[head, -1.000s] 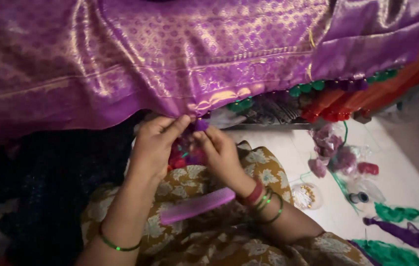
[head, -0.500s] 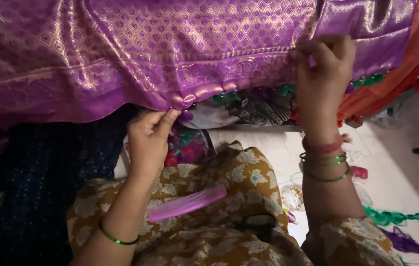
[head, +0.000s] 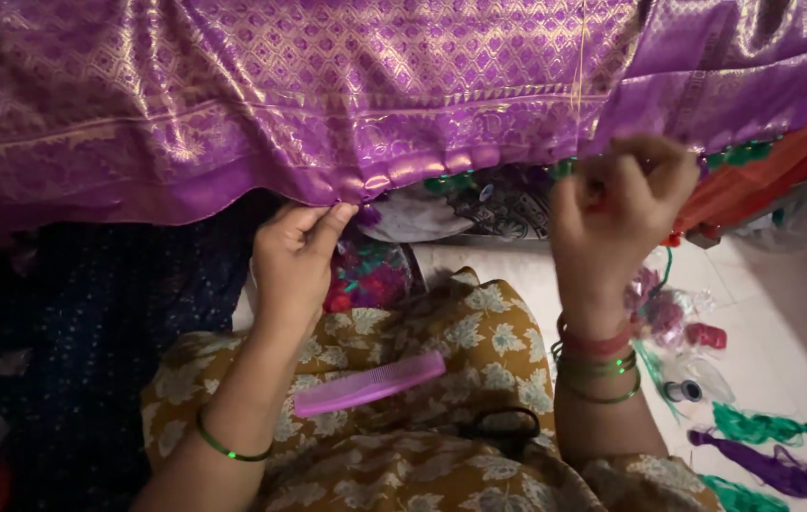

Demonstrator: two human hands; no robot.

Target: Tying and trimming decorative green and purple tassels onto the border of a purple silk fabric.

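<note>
- Fabric first: the purple and gold woven cloth (head: 347, 104) hangs across the whole top of the view, its lower hem running from above the left hand off to the right.
- Progress, as far as I can judge – green and purple tassels (head: 456, 180) already dangle along the hem right of the left hand's pinch, while the hem to the left of it looks bare, so part is done and a long stretch is left.
- Left hand (head: 294, 261) reaches up from the lap, wrist bent back, thumb and forefinger pinching the hem edge.
- Right hand (head: 617, 204) is lifted higher, fingers curled in – blurred, so I can't tell what it grips, if anything.
- On the lap: a pink comb (head: 370, 384) and black scissors (head: 503, 431).
- Floor to the right has loose green and purple thread bundles (head: 773, 446).
</note>
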